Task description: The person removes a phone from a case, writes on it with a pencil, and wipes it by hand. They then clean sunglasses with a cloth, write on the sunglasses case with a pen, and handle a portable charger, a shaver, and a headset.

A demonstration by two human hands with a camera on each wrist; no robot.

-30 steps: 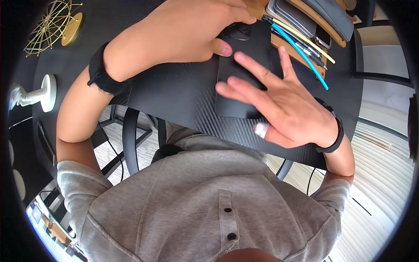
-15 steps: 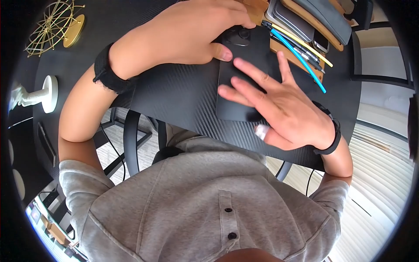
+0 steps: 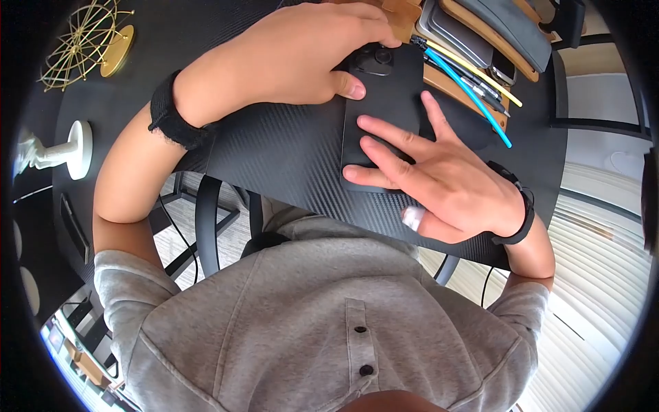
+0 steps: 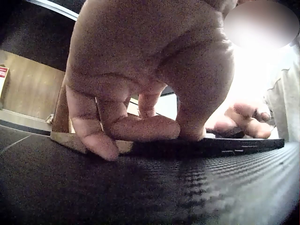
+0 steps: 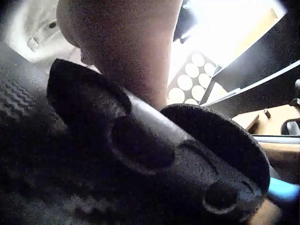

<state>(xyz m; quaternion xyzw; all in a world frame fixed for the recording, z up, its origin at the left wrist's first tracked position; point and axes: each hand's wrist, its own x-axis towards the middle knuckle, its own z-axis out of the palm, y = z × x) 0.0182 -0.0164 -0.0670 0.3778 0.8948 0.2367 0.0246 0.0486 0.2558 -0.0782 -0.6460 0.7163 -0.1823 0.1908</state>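
Note:
A flat black slab (image 3: 384,96) with round lens-like parts at its far end lies on the dark desk. My left hand (image 3: 295,55) curls over the slab's far left corner, thumb on its left side and a finger at the far edge. In the left wrist view, the thumb and curled fingers of that hand (image 4: 145,61) are at the slab's thin edge (image 4: 234,149). With fingers spread and nearly straight, my right hand (image 3: 453,178) lies over the near part, fingertips on its surface; its thumb, wrapped in white at the tip, is off the slab. A dark strap hides much of the right wrist view.
Behind the right hand, a brown wooden organizer (image 3: 446,79) holds pens, a blue stick (image 3: 473,96), a yellow stick (image 3: 480,72) and dark flat items. At the left stand a gold wire ornament (image 3: 79,44) and a white figure on a round base (image 3: 80,150).
My right fingers have shifted down and slightly left over the slab, and the fingertips now rest on it. The left hand has stayed at the far corner, moving only slightly.

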